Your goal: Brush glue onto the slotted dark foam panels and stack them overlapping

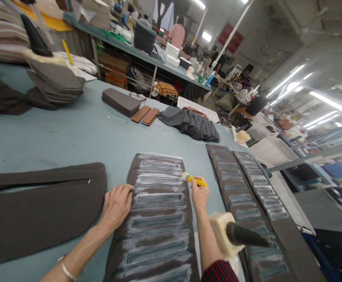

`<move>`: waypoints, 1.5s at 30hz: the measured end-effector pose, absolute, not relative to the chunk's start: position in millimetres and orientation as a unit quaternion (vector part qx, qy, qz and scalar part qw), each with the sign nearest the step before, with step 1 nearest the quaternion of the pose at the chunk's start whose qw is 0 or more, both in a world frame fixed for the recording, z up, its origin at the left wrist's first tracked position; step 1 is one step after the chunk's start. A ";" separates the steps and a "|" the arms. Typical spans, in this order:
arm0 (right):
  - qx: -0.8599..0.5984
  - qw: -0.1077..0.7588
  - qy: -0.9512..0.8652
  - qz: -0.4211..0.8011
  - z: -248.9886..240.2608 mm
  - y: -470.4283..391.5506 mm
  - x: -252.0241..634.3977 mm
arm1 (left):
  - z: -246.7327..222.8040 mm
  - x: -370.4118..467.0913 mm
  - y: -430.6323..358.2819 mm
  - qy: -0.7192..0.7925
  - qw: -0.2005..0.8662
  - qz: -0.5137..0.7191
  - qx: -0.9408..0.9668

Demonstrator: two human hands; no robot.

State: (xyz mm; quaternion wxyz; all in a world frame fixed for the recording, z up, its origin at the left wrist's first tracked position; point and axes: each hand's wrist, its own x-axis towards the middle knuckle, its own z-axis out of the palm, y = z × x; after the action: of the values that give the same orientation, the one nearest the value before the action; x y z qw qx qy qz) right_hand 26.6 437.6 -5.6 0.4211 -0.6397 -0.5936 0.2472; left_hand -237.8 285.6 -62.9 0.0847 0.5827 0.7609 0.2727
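Observation:
My right hand is closed on the yellow handle of a brush. The bristles touch the right edge of a fanned row of dark slotted pieces, near its far end. Whitish wet streaks cover the strips around the slots. At the row's left edge rests my left hand, its fingers bent together and fingertips on the border; whether it pinches anything is too small to tell. Beside my right forearm stands a cream bottle with a black nozzle.
To the right lie two more streaked rows of slotted pieces. Large dark pieces with one long slit lie at the left. Farther back are grey stacks, brown pieces and a ruffled dark pile. A person is in the background.

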 end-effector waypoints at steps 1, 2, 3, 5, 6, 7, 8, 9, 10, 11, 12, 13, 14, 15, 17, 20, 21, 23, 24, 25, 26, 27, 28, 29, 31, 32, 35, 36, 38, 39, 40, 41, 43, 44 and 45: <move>-0.630 0.426 -0.597 0.256 -5.7 449.5 20.2 | -61.9 -241.0 298.2 0.761 0.075 0.269 0.586; -0.621 0.430 -0.598 0.268 -6.4 461.1 13.3 | -61.5 -243.9 311.3 0.760 0.063 0.265 0.590; -0.613 0.433 -0.599 0.280 -7.8 472.0 6.3 | -61.9 -246.5 324.1 0.760 0.050 0.261 0.593; -0.603 0.423 -0.605 0.304 -12.3 491.7 -6.4 | -65.2 -250.8 346.6 0.761 0.025 0.248 0.599; -0.601 0.408 -0.614 0.310 -15.1 500.2 -11.3 | -67.7 -252.6 355.4 0.761 0.015 0.238 0.603; -0.603 0.388 -0.625 0.310 -17.8 507.7 -15.0 | -70.6 -254.1 362.2 0.761 0.008 0.225 0.608; -0.609 0.366 -0.636 0.300 -20.4 514.2 -17.6 | -73.4 -255.2 366.9 0.761 0.003 0.212 0.614; -0.619 0.347 -0.647 0.279 -22.5 519.6 -19.1 | -76.0 -256.0 369.7 0.760 -0.001 0.200 0.619; -0.628 0.334 -0.658 0.247 -24.2 523.9 -19.9 | -78.1 -256.4 370.9 0.758 -0.005 0.191 0.623; -0.633 0.329 -0.668 0.213 -25.3 527.2 -20.3 | -79.6 -256.5 371.1 0.758 -0.010 0.185 0.626; -0.630 0.327 -0.679 0.189 -26.1 529.5 -20.4 | -80.4 -256.3 370.5 0.758 -0.015 0.182 0.626; -0.620 0.324 -0.692 0.178 -26.6 531.1 -20.5 | -80.6 -256.0 369.6 0.760 -0.018 0.181 0.624; -0.611 0.318 -0.703 0.179 -26.8 532.0 -20.7 | -80.3 -255.5 368.7 0.762 -0.021 0.181 0.622; -0.607 0.311 -0.708 0.184 -26.9 532.6 -21.1 | -79.7 -255.0 367.9 0.763 -0.022 0.182 0.619; -0.622 0.301 -0.702 0.168 -26.3 532.8 -23.3 | -78.1 -254.1 367.1 0.766 -0.021 0.187 0.615; -0.628 0.312 -0.700 0.132 -23.1 529.1 -34.7 | -76.6 -253.6 367.6 0.769 -0.017 0.196 0.608; -0.614 0.316 -0.708 0.145 -21.6 525.9 -41.7 | -76.5 -253.5 368.0 0.771 -0.016 0.199 0.605; -0.586 0.332 -0.713 0.196 -18.9 515.8 -61.0 | -76.8 -253.4 368.7 0.773 -0.013 0.203 0.600; -0.577 0.343 -0.708 0.221 -18.2 509.2 -72.9 | -77.1 -253.4 369.0 0.774 -0.012 0.205 0.599; -0.569 0.354 -0.701 0.243 -18.3 502.1 -86.0 | -77.3 -253.3 369.1 0.774 -0.011 0.206 0.598; -0.559 0.361 -0.697 0.266 -19.1 494.9 -99.7 | -77.4 -253.2 369.2 0.775 -0.010 0.207 0.597; -0.546 0.361 -0.697 0.293 -20.8 488.1 -113.5 | -77.4 -253.1 369.2 0.776 -0.009 0.206 0.595; -0.529 0.355 -0.702 0.318 -23.1 482.2 -126.7 | -77.2 -253.0 369.1 0.778 -0.008 0.206 0.594; -0.513 0.345 -0.710 0.337 -25.6 477.6 -138.8 | -77.0 -252.9 368.9 0.779 -0.007 0.205 0.593; -0.508 0.319 -0.725 0.339 -30.1 472.5 -158.0 | -76.2 -252.8 368.4 0.780 -0.006 0.205 0.591; -0.519 0.307 -0.732 0.318 -31.4 471.9 -164.6 | -75.8 -252.7 368.2 0.780 -0.004 0.206 0.591; -0.548 0.287 -0.757 0.210 -30.2 474.7 -174.0 | -74.6 -252.8 367.8 0.781 -0.002 0.209 0.589; -0.544 0.282 -0.768 0.187 -28.6 476.1 -174.8 | -74.4 -252.8 367.8 0.782 -0.002 0.209 0.587; -0.535 0.260 -0.784 0.178 -24.6 478.2 -175.6 | -74.1 -252.9 367.9 0.785 -0.001 0.209 0.584; -0.543 0.245 -0.783 0.179 -22.7 478.5 -176.2 | -74.0 -252.9 367.9 0.785 0.000 0.209 0.583; -0.558 0.232 -0.778 0.173 -21.1 478.1 -177.4 | -74.0 -252.9 368.0 0.785 0.001 0.209 0.583; -0.574 0.225 -0.771 0.159 -19.9 477.0 -178.9 | -74.0 -252.9 368.0 0.785 0.002 0.208 0.584; -0.575 0.231 -0.773 0.137 -19.6 473.5 -181.6 | -74.0 -253.1 367.9 0.785 0.002 0.207 0.584; -0.556 0.236 -0.785 0.141 -20.6 472.0 -181.2 | -73.9 -253.3 367.8 0.786 0.001 0.207 0.583; -0.533 0.240 -0.796 0.156 -22.4 471.5 -178.5 | -73.8 -253.5 367.6 0.787 0.000 0.208 0.581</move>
State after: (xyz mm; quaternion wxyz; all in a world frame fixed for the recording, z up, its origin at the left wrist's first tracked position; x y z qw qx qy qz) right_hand -178.5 471.5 -22.4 0.2397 -0.5329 -0.7964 0.1558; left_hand -253.5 367.6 -73.8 0.0002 0.5815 0.7866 0.2078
